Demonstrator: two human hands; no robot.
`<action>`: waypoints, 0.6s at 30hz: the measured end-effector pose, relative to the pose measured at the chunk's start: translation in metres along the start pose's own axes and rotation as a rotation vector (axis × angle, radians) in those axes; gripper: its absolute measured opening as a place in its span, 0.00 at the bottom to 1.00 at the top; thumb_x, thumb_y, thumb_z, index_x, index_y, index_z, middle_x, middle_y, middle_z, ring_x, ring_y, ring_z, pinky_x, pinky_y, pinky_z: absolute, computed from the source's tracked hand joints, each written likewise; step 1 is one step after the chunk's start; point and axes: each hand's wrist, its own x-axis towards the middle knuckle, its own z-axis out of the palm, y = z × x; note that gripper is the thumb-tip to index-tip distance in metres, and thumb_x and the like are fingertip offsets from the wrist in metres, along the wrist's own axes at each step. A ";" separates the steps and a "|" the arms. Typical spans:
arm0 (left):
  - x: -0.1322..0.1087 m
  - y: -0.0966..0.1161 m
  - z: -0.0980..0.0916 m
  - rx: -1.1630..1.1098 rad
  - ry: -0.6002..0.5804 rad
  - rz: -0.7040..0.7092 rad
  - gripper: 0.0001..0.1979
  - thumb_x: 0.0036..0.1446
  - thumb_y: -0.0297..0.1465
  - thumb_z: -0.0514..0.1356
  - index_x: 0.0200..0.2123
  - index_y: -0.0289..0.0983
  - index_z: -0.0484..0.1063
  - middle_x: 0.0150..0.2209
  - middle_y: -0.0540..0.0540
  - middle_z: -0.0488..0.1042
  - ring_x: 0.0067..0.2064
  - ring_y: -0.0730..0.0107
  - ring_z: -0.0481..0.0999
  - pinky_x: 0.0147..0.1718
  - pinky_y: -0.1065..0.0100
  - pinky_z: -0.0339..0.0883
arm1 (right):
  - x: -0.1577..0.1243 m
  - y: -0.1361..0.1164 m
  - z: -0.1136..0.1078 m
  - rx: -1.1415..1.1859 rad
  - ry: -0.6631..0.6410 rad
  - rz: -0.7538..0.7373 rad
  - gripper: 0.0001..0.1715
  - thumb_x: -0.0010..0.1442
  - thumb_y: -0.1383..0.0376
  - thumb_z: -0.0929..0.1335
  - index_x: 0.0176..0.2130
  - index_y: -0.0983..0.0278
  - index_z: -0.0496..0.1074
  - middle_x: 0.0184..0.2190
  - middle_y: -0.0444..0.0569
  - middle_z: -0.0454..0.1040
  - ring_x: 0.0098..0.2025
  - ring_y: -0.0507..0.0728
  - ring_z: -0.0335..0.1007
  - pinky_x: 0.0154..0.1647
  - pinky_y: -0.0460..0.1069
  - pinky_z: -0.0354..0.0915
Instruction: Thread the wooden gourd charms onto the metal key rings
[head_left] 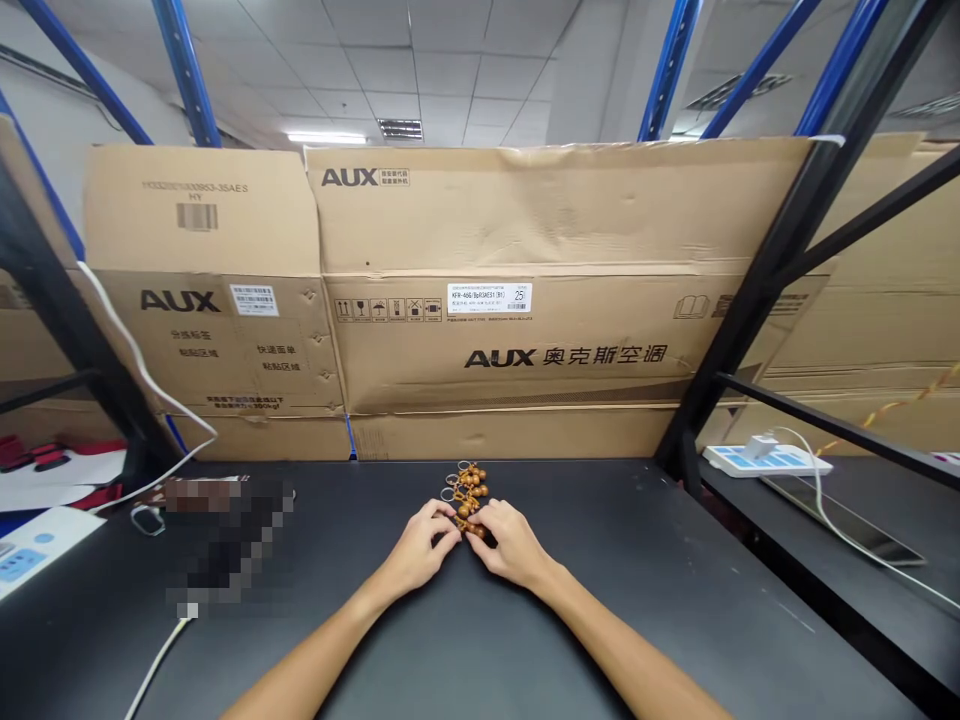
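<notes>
A bunch of small wooden gourd-shaped keychains [468, 495] with metal split rings lies in the middle of the black table [600, 560]. My left hand [421, 548] comes in from the lower left, its fingertips pinching at the bunch's lower end. My right hand [511, 543] presses in from the other side, its fingers closed on the same lower end. Part of the bunch is hidden behind my fingers.
Flattened AUX cardboard boxes [495, 290] stand along the table's far edge, between black and blue shelf uprights [757, 250]. To the left lies a pixelated, unreadable object [225, 540]. White power strips sit at the left [37, 550] and on the right-hand shelf [765, 461].
</notes>
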 end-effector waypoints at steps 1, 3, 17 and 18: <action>0.000 0.000 0.000 -0.002 -0.009 0.013 0.14 0.62 0.36 0.54 0.30 0.38 0.77 0.45 0.44 0.70 0.44 0.65 0.72 0.47 0.66 0.64 | 0.000 0.001 0.001 -0.031 0.009 0.022 0.01 0.57 0.67 0.66 0.32 0.63 0.68 0.26 0.46 0.71 0.29 0.55 0.63 0.33 0.49 0.58; 0.000 0.001 -0.001 0.003 -0.018 0.031 0.13 0.61 0.36 0.55 0.30 0.39 0.77 0.46 0.44 0.70 0.44 0.65 0.72 0.47 0.66 0.64 | -0.001 0.002 0.003 -0.076 0.020 0.048 0.02 0.57 0.67 0.67 0.31 0.63 0.67 0.25 0.46 0.70 0.29 0.55 0.63 0.32 0.49 0.57; 0.000 0.002 -0.003 -0.020 -0.029 0.051 0.17 0.62 0.34 0.52 0.27 0.37 0.76 0.46 0.43 0.69 0.41 0.68 0.73 0.46 0.68 0.64 | 0.000 -0.001 -0.001 -0.025 0.004 0.000 0.02 0.58 0.66 0.66 0.32 0.63 0.69 0.26 0.47 0.71 0.29 0.55 0.62 0.33 0.49 0.56; -0.001 0.004 -0.004 -0.023 -0.037 0.064 0.17 0.62 0.34 0.52 0.27 0.37 0.76 0.46 0.44 0.68 0.41 0.68 0.72 0.46 0.68 0.64 | 0.000 0.000 0.000 -0.034 0.012 0.024 0.03 0.57 0.66 0.66 0.31 0.63 0.68 0.25 0.47 0.71 0.29 0.55 0.62 0.33 0.49 0.56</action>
